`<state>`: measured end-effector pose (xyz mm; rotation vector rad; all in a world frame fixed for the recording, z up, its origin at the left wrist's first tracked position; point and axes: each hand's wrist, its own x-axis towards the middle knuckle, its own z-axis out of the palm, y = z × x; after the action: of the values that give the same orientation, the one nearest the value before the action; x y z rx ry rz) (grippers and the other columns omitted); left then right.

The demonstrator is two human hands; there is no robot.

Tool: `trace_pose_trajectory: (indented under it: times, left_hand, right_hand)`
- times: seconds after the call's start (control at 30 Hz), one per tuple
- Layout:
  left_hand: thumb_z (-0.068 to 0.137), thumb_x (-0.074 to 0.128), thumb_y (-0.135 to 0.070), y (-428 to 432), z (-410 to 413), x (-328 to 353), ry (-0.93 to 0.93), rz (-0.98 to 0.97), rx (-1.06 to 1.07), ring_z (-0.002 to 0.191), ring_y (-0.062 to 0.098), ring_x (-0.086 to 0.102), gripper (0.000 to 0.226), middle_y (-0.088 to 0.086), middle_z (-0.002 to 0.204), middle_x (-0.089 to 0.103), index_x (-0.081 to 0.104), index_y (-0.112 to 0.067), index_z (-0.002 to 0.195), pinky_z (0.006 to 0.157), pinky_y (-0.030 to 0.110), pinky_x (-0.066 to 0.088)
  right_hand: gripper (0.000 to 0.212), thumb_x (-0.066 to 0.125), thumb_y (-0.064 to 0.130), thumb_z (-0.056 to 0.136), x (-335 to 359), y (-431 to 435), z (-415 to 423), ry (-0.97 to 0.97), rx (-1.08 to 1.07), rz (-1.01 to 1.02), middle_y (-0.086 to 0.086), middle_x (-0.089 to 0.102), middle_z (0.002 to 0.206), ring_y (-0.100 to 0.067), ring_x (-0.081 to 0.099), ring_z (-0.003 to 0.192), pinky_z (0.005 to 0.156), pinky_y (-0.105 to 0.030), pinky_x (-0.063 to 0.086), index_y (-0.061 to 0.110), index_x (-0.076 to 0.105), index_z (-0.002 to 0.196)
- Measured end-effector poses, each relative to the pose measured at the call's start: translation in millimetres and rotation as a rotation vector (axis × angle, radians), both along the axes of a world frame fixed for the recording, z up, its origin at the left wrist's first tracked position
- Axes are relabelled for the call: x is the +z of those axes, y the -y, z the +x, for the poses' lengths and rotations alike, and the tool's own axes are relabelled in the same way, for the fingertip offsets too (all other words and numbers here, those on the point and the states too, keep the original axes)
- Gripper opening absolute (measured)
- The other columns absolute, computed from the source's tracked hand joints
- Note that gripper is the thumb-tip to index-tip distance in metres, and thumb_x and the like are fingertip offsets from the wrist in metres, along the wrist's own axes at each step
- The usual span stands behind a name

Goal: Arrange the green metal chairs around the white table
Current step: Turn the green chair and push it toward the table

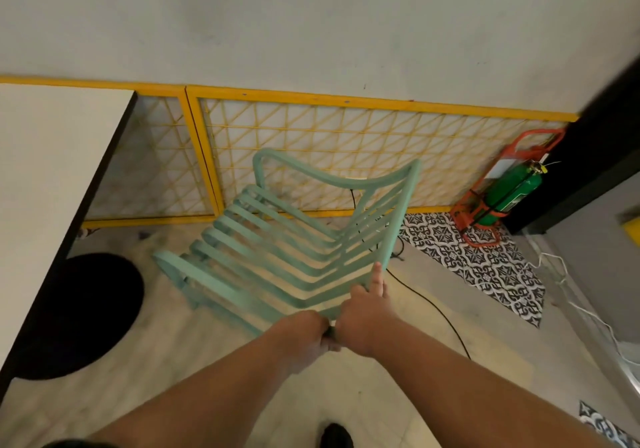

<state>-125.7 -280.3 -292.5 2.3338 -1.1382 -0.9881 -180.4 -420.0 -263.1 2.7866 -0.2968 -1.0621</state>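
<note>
A green metal chair [277, 250] with slatted seat and back stands tilted in the middle of the view, its back toward the right. Both hands hold its frame at the near corner where seat and back meet. My left hand [304, 333] is closed around the frame's lower edge. My right hand [367, 312] grips just beside it, one finger stretched up along the back's side rail. The white table [52, 170] with a dark edge fills the left side, its black round base [79, 312] on the floor beneath. The chair's legs are mostly hidden.
A yellow lattice panel [311, 149] runs along the wall behind the chair. A green cylinder in an orange stand [502, 194] leans at the right by a dark post. A black cable [433, 309] and a white cable [571, 295] trail over the floor. My shoe [334, 435] shows below.
</note>
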Motion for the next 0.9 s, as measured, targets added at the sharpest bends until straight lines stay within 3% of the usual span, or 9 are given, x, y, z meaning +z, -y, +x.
trace_pose_trajectory:
  times: [0.23, 0.47, 0.6, 0.67, 0.8, 0.9]
  left_hand:
    - [0.096, 0.064, -0.043, 9, 7, 2, 0.022, 0.055, -0.071, 0.110, 0.029, 0.065, 0.033, 0.010, 0.114, 0.074, 0.076, -0.018, 0.114, 0.088, 0.036, 0.049]
    - [0.097, 0.061, -0.042, 13, 8, 5, 0.033, 0.086, -0.103, 0.117, 0.026, 0.063, 0.033, 0.008, 0.120, 0.073, 0.076, -0.019, 0.116, 0.095, 0.034, 0.048]
    - [0.095, 0.063, -0.046, 19, 9, 7, 0.076, 0.085, -0.113, 0.120, 0.028, 0.062, 0.037, 0.011, 0.122, 0.072, 0.076, -0.019, 0.117, 0.088, 0.032, 0.044]
    - [0.096, 0.062, -0.047, 23, 6, 5, 0.080, 0.088, -0.120, 0.119, 0.029, 0.062, 0.039, 0.011, 0.122, 0.072, 0.076, -0.019, 0.118, 0.087, 0.031, 0.043]
    - [0.096, 0.061, -0.048, 36, -1, 2, 0.076, 0.083, -0.118, 0.107, 0.031, 0.066, 0.040, 0.012, 0.109, 0.074, 0.075, -0.016, 0.114, 0.083, 0.034, 0.047]
    - [0.095, 0.062, -0.049, 49, -6, 2, 0.085, 0.063, -0.104, 0.105, 0.031, 0.066, 0.041, 0.013, 0.108, 0.074, 0.075, -0.013, 0.112, 0.082, 0.035, 0.047]
  right_hand:
    - [0.061, 0.031, 0.050, 0.099, -7, 5, 1, 0.000, -0.056, 0.005, -0.023, 0.053, 0.139, -0.066, 0.012, 0.141, 0.107, -0.082, -0.008, 0.011, 0.063, 0.134]
    - [0.048, 0.036, 0.041, 0.102, 3, 5, 6, -0.012, -0.090, 0.011, -0.013, 0.053, 0.110, -0.066, 0.020, 0.137, 0.102, -0.087, -0.009, 0.016, 0.067, 0.130]
    - [0.074, 0.016, 0.048, 0.089, 8, 11, 11, -0.007, -0.069, 0.004, -0.014, 0.047, 0.105, -0.067, 0.017, 0.139, 0.105, -0.085, -0.008, 0.012, 0.066, 0.131]
    - [0.071, 0.020, 0.050, 0.090, 9, 15, 10, -0.003, -0.113, 0.033, -0.013, 0.039, 0.103, -0.066, 0.012, 0.142, 0.109, -0.082, -0.008, 0.014, 0.066, 0.130]
    - [0.058, 0.036, 0.046, 0.099, 25, 27, 3, -0.014, -0.122, -0.022, -0.014, 0.051, 0.122, -0.068, -0.008, 0.144, 0.116, -0.074, -0.014, 0.008, 0.065, 0.130]
    - [0.055, 0.036, 0.045, 0.100, 31, 40, -1, -0.058, -0.081, -0.038, -0.012, 0.054, 0.119, -0.066, 0.000, 0.144, 0.114, -0.071, -0.019, 0.008, 0.069, 0.124]
